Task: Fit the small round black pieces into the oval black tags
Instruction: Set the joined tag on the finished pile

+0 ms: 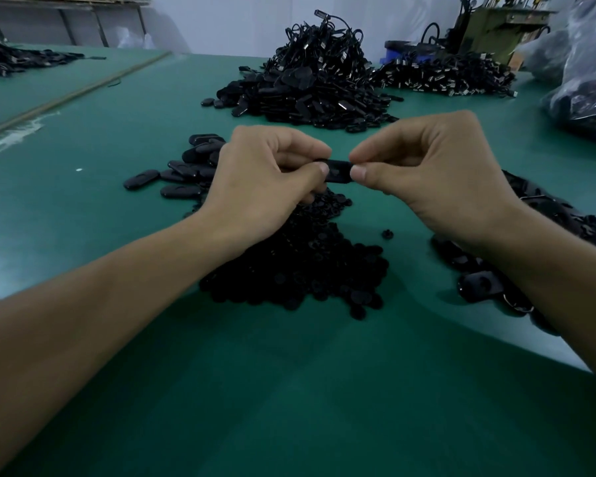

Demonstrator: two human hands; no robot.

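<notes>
One oval tag point(338, 171) is pinched at both ends between left hand point(265, 173) and right hand point(427, 173) above the round-piece heap point(300, 266), fitting step apparently underway, a firm press-in likely needed next.

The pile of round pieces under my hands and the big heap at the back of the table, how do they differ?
The pile of round pieces is low, flat and near, partly under the left hand; the big heap is tall, peaked and far. The near pile holds small discs; the far heap holds oval tags topped with looped cords. Both are black and lie on the green table.
</notes>
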